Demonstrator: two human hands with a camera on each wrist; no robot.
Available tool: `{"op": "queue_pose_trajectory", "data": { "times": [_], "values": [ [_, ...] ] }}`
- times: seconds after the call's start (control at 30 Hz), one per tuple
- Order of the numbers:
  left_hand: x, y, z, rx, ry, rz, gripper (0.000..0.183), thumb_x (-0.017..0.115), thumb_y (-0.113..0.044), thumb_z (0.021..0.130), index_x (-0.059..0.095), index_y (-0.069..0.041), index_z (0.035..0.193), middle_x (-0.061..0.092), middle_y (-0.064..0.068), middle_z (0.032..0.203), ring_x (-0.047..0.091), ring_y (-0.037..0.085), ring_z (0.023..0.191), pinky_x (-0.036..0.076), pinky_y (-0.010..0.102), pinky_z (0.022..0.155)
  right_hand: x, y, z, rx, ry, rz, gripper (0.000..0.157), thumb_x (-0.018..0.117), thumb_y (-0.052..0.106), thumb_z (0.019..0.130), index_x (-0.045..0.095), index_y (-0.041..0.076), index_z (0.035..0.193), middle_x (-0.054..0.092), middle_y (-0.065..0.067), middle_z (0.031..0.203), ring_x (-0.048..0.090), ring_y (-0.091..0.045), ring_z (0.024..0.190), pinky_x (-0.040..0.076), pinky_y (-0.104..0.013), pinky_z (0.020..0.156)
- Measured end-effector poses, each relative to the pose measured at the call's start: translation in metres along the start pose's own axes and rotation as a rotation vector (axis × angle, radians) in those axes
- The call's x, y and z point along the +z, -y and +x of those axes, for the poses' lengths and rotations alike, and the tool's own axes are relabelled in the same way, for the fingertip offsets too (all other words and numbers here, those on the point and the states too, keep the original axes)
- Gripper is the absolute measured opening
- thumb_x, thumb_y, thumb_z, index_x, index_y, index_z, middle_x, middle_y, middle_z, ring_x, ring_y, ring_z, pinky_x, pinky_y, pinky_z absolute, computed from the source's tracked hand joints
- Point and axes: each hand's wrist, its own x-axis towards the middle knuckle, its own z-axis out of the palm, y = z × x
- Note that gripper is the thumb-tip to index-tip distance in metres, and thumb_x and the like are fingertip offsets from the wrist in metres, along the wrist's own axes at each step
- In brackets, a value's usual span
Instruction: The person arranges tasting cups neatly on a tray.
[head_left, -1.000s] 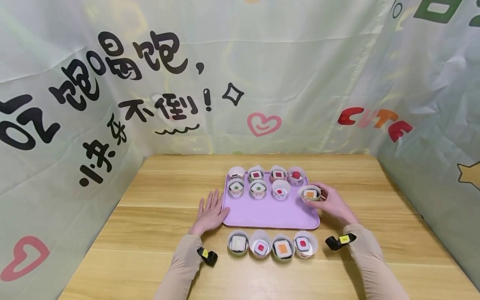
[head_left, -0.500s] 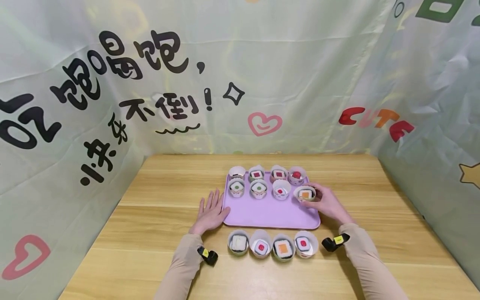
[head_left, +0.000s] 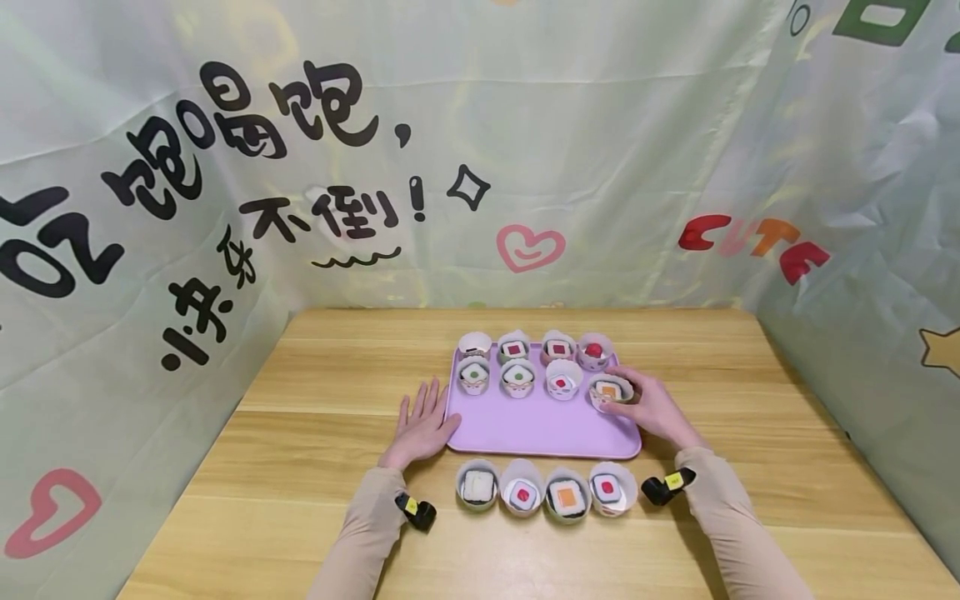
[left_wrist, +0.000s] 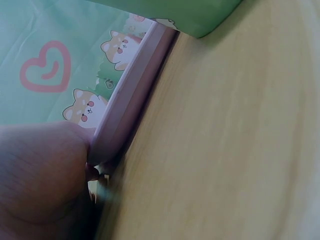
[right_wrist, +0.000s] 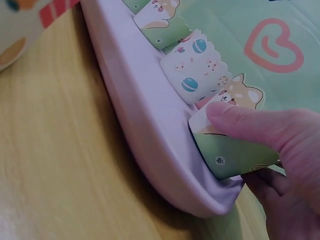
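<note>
My right hand (head_left: pixel 656 408) pinches a paper baking cup (head_left: pixel 602 403) at the right end of the second row on the purple tray (head_left: pixel 540 433). In it lies a dark-edged white piece with an orange square on top. The right wrist view shows this cup (right_wrist: pixel 230 152) as green with a dog print, my thumb on its side and its base down at the tray. My left hand (head_left: pixel 422 429) lies flat with spread fingers on the table beside the tray's left edge, the thumb against that edge. The tray rim (left_wrist: pixel 125 95) shows close up in the left wrist view.
Several filled paper cups (head_left: pixel 517 379) stand in two rows across the tray's far half. Nearer me, a row of cups (head_left: pixel 521 492) is on the wooden table (head_left: pixel 330 383) in front of the tray. A printed cloth (head_left: pixel 600 150) hangs around the table's back and sides.
My right hand has carried the orange-topped cup a little left and lowered it onto the tray. The left hand has stayed still.
</note>
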Motion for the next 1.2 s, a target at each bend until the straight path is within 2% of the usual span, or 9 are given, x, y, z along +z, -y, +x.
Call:
{"op": "queue_pose_trajectory", "data": {
  "times": [0.17, 0.3, 0.4, 0.5, 0.67, 0.77, 0.87, 1.0, 1.2],
  "values": [
    [0.0011, 0.0006, 0.0019, -0.001, 0.002, 0.007, 0.067, 0.03, -0.047, 0.107, 0.011, -0.014, 0.163, -0.007, 0.007, 0.171, -0.01, 0.029, 0.159, -0.015, 0.053, 0.126, 0.0004, -0.0001, -0.0013, 0.004, 0.003, -0.015, 0.07, 0.083, 0.02, 0.082, 0.052, -0.002, 0.142, 0.051, -0.032, 0.145, 0.047, -0.053, 0.134, 0.036, -0.067, 0.112],
    [0.0011, -0.0006, 0.0017, 0.01, -0.012, 0.007, 0.067, 0.032, -0.043, 0.107, 0.014, -0.012, 0.162, -0.004, 0.01, 0.171, -0.007, 0.031, 0.159, -0.014, 0.054, 0.126, 0.0013, -0.0017, -0.0031, -0.016, -0.02, -0.044, 0.076, 0.085, 0.021, 0.081, 0.049, -0.005, 0.143, 0.053, -0.032, 0.142, 0.052, -0.05, 0.127, 0.043, -0.064, 0.107],
    [0.0005, -0.0015, 0.001, 0.008, -0.014, -0.001, 0.067, 0.033, -0.043, 0.107, 0.015, -0.011, 0.162, -0.003, 0.011, 0.171, -0.007, 0.032, 0.159, -0.014, 0.054, 0.126, 0.0017, -0.0029, -0.0039, -0.026, -0.055, -0.068, 0.077, 0.087, 0.023, 0.079, 0.05, -0.005, 0.14, 0.058, -0.029, 0.133, 0.058, -0.041, 0.113, 0.05, -0.05, 0.095],
    [-0.0003, -0.0019, 0.0002, 0.001, -0.007, -0.005, 0.067, 0.032, -0.044, 0.107, 0.013, -0.011, 0.162, -0.004, 0.01, 0.171, -0.008, 0.031, 0.159, -0.014, 0.054, 0.126, 0.0017, -0.0029, -0.0043, -0.036, -0.078, -0.071, 0.073, 0.088, 0.023, 0.078, 0.053, -0.005, 0.136, 0.062, -0.025, 0.124, 0.059, -0.031, 0.1, 0.05, -0.034, 0.084],
    [-0.0004, -0.0016, 0.0003, 0.005, -0.01, 0.002, 0.067, 0.032, -0.045, 0.107, 0.014, -0.011, 0.162, -0.004, 0.01, 0.171, -0.007, 0.031, 0.16, -0.013, 0.054, 0.127, 0.002, -0.0043, -0.0043, -0.059, -0.093, -0.077, 0.063, 0.087, 0.022, 0.079, 0.058, -0.002, 0.13, 0.065, -0.021, 0.116, 0.058, -0.024, 0.092, 0.048, -0.026, 0.076],
    [0.0008, -0.0004, 0.0012, 0.006, -0.018, 0.005, 0.068, 0.032, -0.046, 0.107, 0.015, -0.011, 0.162, -0.003, 0.01, 0.172, -0.006, 0.031, 0.16, -0.012, 0.055, 0.127, 0.003, -0.0066, -0.004, -0.061, -0.1, -0.093, 0.062, 0.086, 0.023, 0.08, 0.059, -0.002, 0.13, 0.066, -0.021, 0.117, 0.059, -0.025, 0.094, 0.049, -0.03, 0.079],
    [0.0011, -0.0004, 0.0012, 0.005, -0.027, -0.001, 0.068, 0.032, -0.048, 0.107, 0.016, -0.011, 0.162, -0.002, 0.01, 0.172, -0.005, 0.031, 0.16, -0.011, 0.055, 0.127, 0.0038, -0.008, -0.0036, -0.05, -0.096, -0.09, 0.064, 0.084, 0.025, 0.082, 0.058, -0.002, 0.133, 0.063, -0.025, 0.125, 0.061, -0.036, 0.105, 0.052, -0.046, 0.091],
    [-0.0003, -0.0026, -0.0001, 0.004, -0.028, 0.002, 0.067, 0.032, -0.045, 0.107, 0.016, -0.011, 0.162, -0.002, 0.011, 0.172, -0.005, 0.031, 0.16, -0.011, 0.055, 0.127, 0.0047, -0.008, -0.003, -0.033, -0.083, -0.074, 0.068, 0.083, 0.027, 0.083, 0.055, -0.003, 0.137, 0.058, -0.03, 0.133, 0.054, -0.048, 0.123, 0.042, -0.066, 0.105],
    [-0.0023, -0.0045, -0.0016, 0.002, -0.014, 0.0, 0.068, 0.031, -0.045, 0.106, 0.014, -0.009, 0.162, -0.003, 0.013, 0.171, -0.006, 0.033, 0.159, -0.013, 0.055, 0.126, 0.0055, -0.0082, -0.0022, -0.009, -0.085, -0.085, 0.072, 0.082, 0.028, 0.083, 0.052, -0.003, 0.14, 0.055, -0.03, 0.136, 0.052, -0.05, 0.126, 0.039, -0.067, 0.107]
  ]
}}
